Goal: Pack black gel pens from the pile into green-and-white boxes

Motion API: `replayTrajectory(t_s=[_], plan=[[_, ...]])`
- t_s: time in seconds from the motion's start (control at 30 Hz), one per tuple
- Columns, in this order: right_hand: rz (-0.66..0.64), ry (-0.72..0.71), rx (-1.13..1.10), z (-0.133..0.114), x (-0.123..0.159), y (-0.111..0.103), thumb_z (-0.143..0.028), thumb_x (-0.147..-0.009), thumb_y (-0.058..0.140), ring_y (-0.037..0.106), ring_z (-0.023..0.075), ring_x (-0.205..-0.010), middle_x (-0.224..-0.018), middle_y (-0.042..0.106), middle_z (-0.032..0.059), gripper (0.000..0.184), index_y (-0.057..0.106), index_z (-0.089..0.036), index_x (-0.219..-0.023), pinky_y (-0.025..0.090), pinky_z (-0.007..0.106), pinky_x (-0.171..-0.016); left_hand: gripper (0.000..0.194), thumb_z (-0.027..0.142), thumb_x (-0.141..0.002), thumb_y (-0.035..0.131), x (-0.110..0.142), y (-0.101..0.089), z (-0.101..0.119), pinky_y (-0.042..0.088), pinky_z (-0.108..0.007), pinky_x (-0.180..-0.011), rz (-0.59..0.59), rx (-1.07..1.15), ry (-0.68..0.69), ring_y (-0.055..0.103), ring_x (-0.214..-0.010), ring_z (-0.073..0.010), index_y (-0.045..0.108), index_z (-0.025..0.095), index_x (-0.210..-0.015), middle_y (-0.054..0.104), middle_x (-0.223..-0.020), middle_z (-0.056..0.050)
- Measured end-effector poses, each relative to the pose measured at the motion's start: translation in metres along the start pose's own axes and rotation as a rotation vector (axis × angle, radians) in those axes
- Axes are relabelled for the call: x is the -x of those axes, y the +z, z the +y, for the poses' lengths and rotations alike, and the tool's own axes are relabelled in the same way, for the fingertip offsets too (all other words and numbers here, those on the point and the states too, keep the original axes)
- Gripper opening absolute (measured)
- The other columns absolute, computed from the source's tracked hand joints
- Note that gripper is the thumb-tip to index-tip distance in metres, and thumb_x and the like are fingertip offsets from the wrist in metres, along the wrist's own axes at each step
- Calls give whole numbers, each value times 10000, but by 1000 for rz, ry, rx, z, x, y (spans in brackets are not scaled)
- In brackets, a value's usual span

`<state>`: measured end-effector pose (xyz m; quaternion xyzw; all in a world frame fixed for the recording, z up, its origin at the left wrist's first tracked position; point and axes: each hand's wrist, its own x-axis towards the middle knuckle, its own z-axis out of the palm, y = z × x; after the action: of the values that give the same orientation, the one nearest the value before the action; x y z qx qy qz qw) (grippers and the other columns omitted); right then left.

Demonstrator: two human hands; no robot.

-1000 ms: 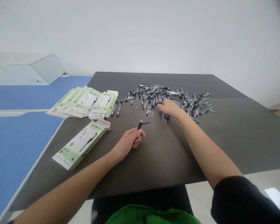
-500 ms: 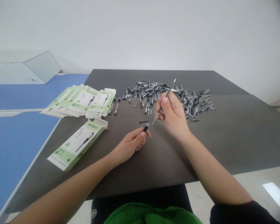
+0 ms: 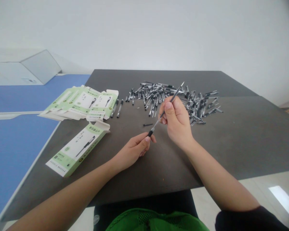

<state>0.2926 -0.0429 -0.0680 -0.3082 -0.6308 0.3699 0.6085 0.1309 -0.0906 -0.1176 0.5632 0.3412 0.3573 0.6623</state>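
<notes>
My left hand (image 3: 137,149) is closed around a pen barrel (image 3: 150,132), with only its black grip and clear open end showing past the thumb. In my right hand (image 3: 177,117) a thin pen refill (image 3: 175,95) is pinched between thumb and fingers, its metal tip pointing up and to the right. The refill's clear lower end meets the mouth of the barrel; how far inside it goes I cannot tell. A small black piece, perhaps a pen cap (image 3: 147,124), lies on the table just beyond my left hand.
A large heap of pen parts (image 3: 156,93) spreads behind my right hand. Two pens (image 3: 119,108) lie beside a fanned stack of green-and-white pen boxes (image 3: 83,102). Nearer, another pen box (image 3: 79,147) has its end flap open. A white carton (image 3: 21,69) stands on the blue surface (image 3: 12,154).
The refill has come down to the left, so its lower end now touches the barrel's open end; before, there was a gap between them. My left hand has stayed almost still.
</notes>
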Motion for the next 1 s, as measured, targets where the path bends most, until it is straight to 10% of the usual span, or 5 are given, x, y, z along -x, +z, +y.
replayTrajectory(t_s=[1.0], plan=[[-93,46,38,1,1,-6,-598,-974,494,368,118,-542,-684,425,-40,360,445,-259,-864,349,268,-519,369,497,-971,506,2,-1,6,253,-248,-486,-19,26,-15,319,-492,-79,606,142,-971,383,-603,78]])
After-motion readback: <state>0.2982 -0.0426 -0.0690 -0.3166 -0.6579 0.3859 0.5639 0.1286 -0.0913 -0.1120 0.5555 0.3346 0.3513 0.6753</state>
